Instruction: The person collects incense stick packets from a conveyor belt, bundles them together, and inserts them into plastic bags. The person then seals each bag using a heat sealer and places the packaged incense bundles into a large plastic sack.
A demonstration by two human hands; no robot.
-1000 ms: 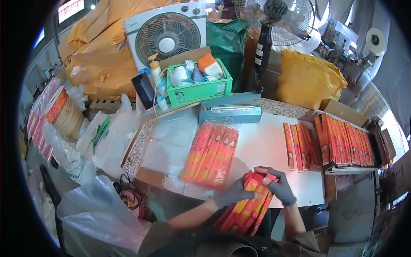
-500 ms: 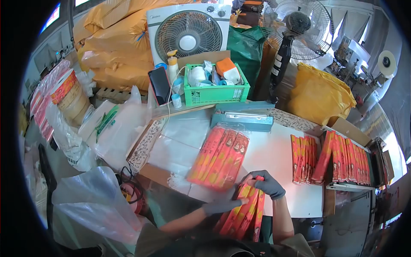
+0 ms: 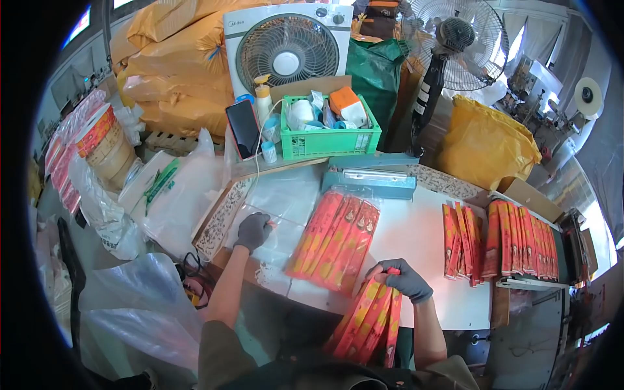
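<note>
My right hand [image 3: 407, 281], in a grey glove with bare fingertips, grips the top of a bundle of long red packets with gold patterns [image 3: 372, 318] at the table's front edge. The packets hang slightly fanned towards my body. My left hand [image 3: 253, 231], gloved the same way, rests on clear plastic bags [image 3: 279, 195] on the left of the table. Its fingers are bent together, and whatever may be between them is hidden. Between my hands lies a clear bag filled with similar red packets [image 3: 335, 240].
A teal bar-shaped device [image 3: 370, 185] stands behind the filled bag. On the right are loose red packets [image 3: 461, 240] and a packed row of them [image 3: 523, 240]. A green crate [image 3: 330, 143], a phone [image 3: 243, 130] and a box fan [image 3: 286, 49] stand at the back.
My left hand has left the bundle of red packets and moved left and up onto the clear plastic bags. My right hand keeps its grip. On the right, one packet leaning on the row now stands straighter.
</note>
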